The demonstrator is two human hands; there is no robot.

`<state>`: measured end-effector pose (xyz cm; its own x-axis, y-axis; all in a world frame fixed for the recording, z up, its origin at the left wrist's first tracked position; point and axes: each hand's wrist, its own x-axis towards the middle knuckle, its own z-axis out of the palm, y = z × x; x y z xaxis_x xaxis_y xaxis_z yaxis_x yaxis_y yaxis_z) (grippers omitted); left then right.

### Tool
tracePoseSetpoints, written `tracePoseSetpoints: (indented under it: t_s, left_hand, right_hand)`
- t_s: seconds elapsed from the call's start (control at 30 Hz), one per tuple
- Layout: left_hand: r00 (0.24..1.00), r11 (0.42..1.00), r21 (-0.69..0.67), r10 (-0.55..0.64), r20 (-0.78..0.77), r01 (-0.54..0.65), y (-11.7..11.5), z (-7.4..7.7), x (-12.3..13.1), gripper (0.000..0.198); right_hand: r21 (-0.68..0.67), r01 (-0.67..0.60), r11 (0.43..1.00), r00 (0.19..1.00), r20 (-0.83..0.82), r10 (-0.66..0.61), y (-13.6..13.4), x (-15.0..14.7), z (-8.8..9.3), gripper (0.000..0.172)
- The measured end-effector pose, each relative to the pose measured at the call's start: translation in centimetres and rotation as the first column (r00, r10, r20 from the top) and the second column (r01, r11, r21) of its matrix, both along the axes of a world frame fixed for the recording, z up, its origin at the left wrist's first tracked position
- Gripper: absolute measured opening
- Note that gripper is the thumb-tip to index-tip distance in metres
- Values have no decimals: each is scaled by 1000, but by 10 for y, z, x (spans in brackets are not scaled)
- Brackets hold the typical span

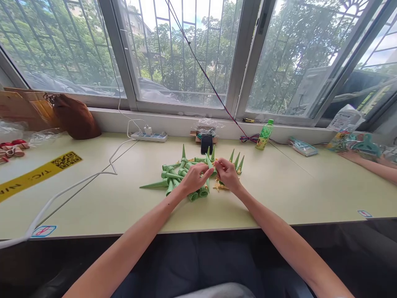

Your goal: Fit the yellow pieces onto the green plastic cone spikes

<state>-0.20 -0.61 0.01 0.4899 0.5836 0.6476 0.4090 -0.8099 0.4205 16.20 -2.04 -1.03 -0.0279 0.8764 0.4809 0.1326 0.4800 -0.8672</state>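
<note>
A heap of green cone-shaped plastic spikes (173, 176) lies on the pale green table (124, 198), some flat and some upright (236, 160). My left hand (194, 179) is closed round one green spike (208, 174) held above the heap. My right hand (228, 174) pinches at the same spike from the right, fingers pressed together. Small yellow parts (221, 187) lie just under my right hand.
Behind the heap stand a black phone (206, 143), a power strip (149, 135) with a white cable (77, 184), and a green bottle (264, 135). A brown bag (74, 118) sits far left. Another person's arm (369, 164) rests at the right edge.
</note>
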Motion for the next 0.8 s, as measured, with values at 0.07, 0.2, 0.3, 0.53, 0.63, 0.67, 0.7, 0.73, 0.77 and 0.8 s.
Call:
tracePoseSetpoints:
  t_s: [0.07,0.2,0.3,0.53,0.63,0.67,0.7,0.73,0.77,0.8]
  left_hand:
    - [1000,1000,2,-5,0,5,0,0,-1,43]
    - [1000,1000,13,-25,2,25,0,-1,-2,32]
    - [1000,998,62,-28,-6,28,1,-3,-3,24]
    - [1000,984,176,-26,-16,28,3,-6,-3,11]
    - [999,980,197,-36,-7,37,5,-7,-3,11]
    - [999,978,206,-43,-5,43,6,-8,-3,13]
    - [999,975,219,-50,-3,49,7,-8,-4,15]
    - [998,970,236,-56,-4,55,8,-9,-5,17]
    - [998,964,258,-59,-9,59,9,-9,-5,20]
    - [998,957,282,-58,-17,61,10,-10,-6,22]
  right_hand:
    - [-6,-11,1000,1000,-1,11,0,1,0,39]
    - [-12,-22,1000,1000,5,22,1,2,-1,38]
    - [-29,-15,999,1000,17,16,2,2,-1,39]
    - [-74,-53,996,998,-27,51,0,1,2,36]
    - [-75,-70,995,997,-42,67,-1,0,3,35]
    - [-76,-74,994,997,-42,70,-1,0,3,35]
    - [-79,-74,994,997,-39,71,-1,0,3,36]
    - [-82,-71,994,997,-34,68,-1,0,3,36]
    - [-85,-66,994,997,-31,64,-1,1,2,36]
    - [-89,-63,994,998,-28,61,-1,1,2,36]
